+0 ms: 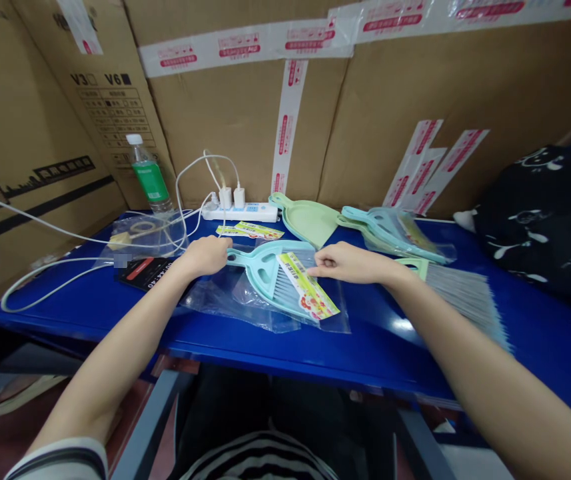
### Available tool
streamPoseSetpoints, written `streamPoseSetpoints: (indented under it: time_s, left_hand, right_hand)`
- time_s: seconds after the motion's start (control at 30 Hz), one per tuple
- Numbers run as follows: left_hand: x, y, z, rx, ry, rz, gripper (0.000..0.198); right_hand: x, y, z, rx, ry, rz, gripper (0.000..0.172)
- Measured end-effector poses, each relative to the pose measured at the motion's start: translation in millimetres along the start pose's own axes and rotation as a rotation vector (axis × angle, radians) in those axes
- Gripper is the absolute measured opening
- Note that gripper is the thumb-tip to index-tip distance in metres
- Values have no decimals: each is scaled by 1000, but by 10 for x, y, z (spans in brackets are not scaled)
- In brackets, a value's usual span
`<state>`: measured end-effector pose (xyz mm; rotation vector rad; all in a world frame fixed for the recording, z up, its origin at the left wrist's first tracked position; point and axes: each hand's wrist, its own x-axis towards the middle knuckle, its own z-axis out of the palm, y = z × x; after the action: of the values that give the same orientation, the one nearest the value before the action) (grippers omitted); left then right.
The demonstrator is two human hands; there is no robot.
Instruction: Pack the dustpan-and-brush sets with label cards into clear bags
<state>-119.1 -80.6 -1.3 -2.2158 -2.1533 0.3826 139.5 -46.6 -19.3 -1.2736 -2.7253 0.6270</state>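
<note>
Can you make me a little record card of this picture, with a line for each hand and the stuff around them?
Left hand: at the handle of a light-blue plastic dustpan
Right hand: fingertips at a yellow-green printed label lying on that dustpan
Underneath: a clear plastic bag
Nearby: a mint-green dustpan, a bagged blue dustpan, a grey-bristled broom head
Further back: a white power strip, a plastic water bottle
Surface: a blue table
</note>
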Motion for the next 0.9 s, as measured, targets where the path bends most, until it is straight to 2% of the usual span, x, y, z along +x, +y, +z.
streamPoseSetpoints:
  time_s: [0.17,0.3,0.43,0.63,0.9]
  left_hand:
    - [4,-3,-1,12,-10,1,41]
    - [-7,-2,-11,10,-4,12,41]
    - [-13,1,-13,-3,5,-1,40]
    - [-16,3,-11,-15,-3,-3,41]
    - [-23,8,-16,-2,-13,5,41]
  right_hand:
    - [-36,-20,-42,-10,-20,13,45]
    - [-59,-25,-60,1,-124,-6,33]
    - [-72,-34,-60,5,-138,4,25]
    - [-84,-64,-88,-23,-103,41,27]
    - [-44,-69,-16,-35,-50,31,33]
